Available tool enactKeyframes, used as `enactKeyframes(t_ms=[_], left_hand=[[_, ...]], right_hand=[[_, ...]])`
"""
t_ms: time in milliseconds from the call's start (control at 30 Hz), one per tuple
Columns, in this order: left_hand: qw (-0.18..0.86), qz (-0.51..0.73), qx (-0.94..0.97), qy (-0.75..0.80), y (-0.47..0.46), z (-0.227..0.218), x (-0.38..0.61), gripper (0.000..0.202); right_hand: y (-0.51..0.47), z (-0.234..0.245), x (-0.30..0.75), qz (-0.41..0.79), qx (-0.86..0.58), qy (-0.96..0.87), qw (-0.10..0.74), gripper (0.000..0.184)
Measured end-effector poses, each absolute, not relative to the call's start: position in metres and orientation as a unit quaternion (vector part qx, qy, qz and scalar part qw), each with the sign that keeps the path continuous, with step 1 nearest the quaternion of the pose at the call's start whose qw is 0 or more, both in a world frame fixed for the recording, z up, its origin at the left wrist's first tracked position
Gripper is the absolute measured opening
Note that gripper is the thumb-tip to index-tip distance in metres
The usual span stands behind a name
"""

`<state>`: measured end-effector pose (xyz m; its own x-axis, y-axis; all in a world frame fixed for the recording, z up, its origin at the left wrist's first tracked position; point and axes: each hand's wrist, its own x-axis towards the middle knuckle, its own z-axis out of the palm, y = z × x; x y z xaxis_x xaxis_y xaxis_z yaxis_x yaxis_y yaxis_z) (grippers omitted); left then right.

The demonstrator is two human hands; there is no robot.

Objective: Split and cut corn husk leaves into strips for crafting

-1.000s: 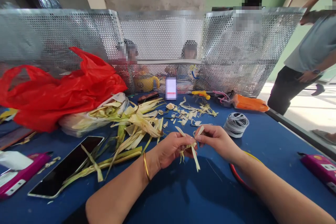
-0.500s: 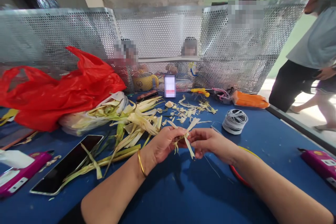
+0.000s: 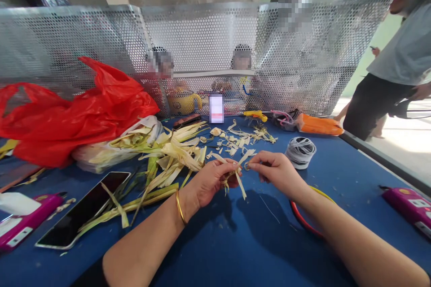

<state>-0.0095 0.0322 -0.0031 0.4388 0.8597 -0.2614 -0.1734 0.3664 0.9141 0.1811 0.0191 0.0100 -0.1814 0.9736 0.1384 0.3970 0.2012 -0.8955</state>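
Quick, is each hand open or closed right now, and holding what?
Left hand: closed, holding pale leaf strips.
Right hand: pinched closed; anything between its fingertips is too small to tell.

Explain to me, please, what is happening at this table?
A person is working with bare hands over a blue table. The left hand holds pale strips in its grip. The right hand is close by, but what its fingertips may pinch is too small to tell. Dry husks lie near the left hand, a wound ball of cord near the right.
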Motion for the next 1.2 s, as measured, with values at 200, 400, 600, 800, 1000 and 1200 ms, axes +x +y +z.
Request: enactKeyframes(t_ms=[200,400,600,800,1000,1200], left_hand=[[0.728,0.386,0.395,0.405,0.033,-0.006,-0.007,0.017],[0.685,0.409,0.408,0.443,0.032,-0.004,-0.004,0.015],[0.578,0.342,0.591,0.446,0.025,-0.006,-0.003,0.011],[0.621,0.226,0.673,0.332,0.018,-0.001,-0.007,0.009],[0.643,0.357,0.580,0.350,0.023,0.007,-0.007,0.017],[0.659,0.416,0.499,0.378,0.025,0.005,-0.004,0.025]], right_hand=[[0.019,0.011,0.179,0.486,-0.501,-0.595,0.399,0.025],[0.014,0.010,0.179,0.238,-0.473,-0.762,0.374,0.020],[0.008,0.020,0.183,0.062,-0.411,-0.866,0.280,0.024],[0.018,0.018,0.184,0.309,-0.401,-0.801,0.320,0.021],[0.023,0.001,0.178,0.465,-0.472,-0.639,0.391,0.025],[0.022,-0.011,0.174,0.373,-0.512,-0.685,0.359,0.023]])
